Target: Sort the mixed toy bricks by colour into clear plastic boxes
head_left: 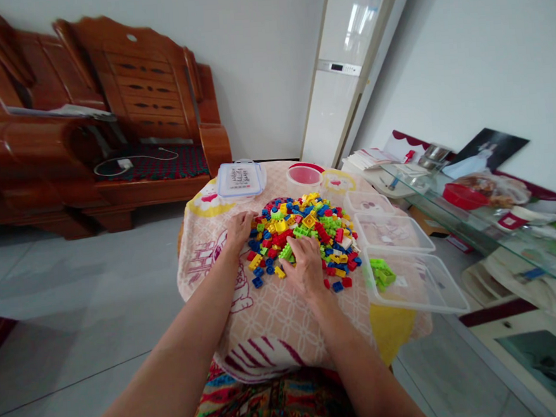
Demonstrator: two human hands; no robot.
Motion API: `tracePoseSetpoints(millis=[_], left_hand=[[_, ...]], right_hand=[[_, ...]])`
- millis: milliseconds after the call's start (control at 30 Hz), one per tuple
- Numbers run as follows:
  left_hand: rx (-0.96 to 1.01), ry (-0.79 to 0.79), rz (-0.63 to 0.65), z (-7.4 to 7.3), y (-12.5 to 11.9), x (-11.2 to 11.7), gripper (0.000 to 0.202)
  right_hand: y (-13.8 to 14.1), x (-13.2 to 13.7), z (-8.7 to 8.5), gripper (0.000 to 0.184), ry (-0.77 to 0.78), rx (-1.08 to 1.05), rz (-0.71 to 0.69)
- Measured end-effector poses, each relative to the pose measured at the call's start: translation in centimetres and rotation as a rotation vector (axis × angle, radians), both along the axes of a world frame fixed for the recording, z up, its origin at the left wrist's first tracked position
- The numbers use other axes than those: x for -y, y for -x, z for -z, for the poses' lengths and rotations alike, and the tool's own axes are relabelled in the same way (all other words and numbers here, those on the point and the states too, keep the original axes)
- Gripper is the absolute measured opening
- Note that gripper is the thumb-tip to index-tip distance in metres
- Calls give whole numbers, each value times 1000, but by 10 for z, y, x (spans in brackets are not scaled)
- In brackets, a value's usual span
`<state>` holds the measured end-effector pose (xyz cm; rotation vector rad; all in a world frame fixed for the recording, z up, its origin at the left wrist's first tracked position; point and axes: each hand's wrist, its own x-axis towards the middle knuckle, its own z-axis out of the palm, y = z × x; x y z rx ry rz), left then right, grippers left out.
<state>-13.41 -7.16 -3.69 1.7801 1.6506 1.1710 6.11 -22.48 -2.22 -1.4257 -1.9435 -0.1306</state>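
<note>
A heap of small toy building bricks (310,220) in red, blue, yellow, green and white lies on the cloth-covered table. My left hand (238,232) rests at the heap's left edge, fingers stretched out and no brick visible in them. Over the front of the heap is my right hand (305,264), its thumb and forefinger closed around a light green brick (285,252). On the right, a clear plastic container (427,299) holds several light green bricks (382,273).
Two more clear containers, a larger one (416,237) and a smaller one (377,203), stand behind it. A pink-looking round tub (304,176) and a lidded box (241,180) sit at the back. A glass shelf (479,220) flanks the table's right; a wooden sofa (145,84) is behind left.
</note>
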Motion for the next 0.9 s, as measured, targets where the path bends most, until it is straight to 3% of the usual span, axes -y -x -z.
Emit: tracePoseSetpoints(millis=[133,300,567,733,900], left_hand=[[-7,2,-4,0,0,-1,53],[-5,23,-6,1,0,-1,54],[-11,2,-8,-1,0,4,60],[-10,2,-5,-4,-1,8,65],[4,2,8,-3,0,6,62]], right_hand=[[-10,10,0,46,-69,-86,4],[-32,20,-5,35,-147,-142,109],[-104,41,-19,28,-213,-165,346],[-154,52,-12,31,-195,-116,525],[-171,56,-4,33,-146,-70,615]])
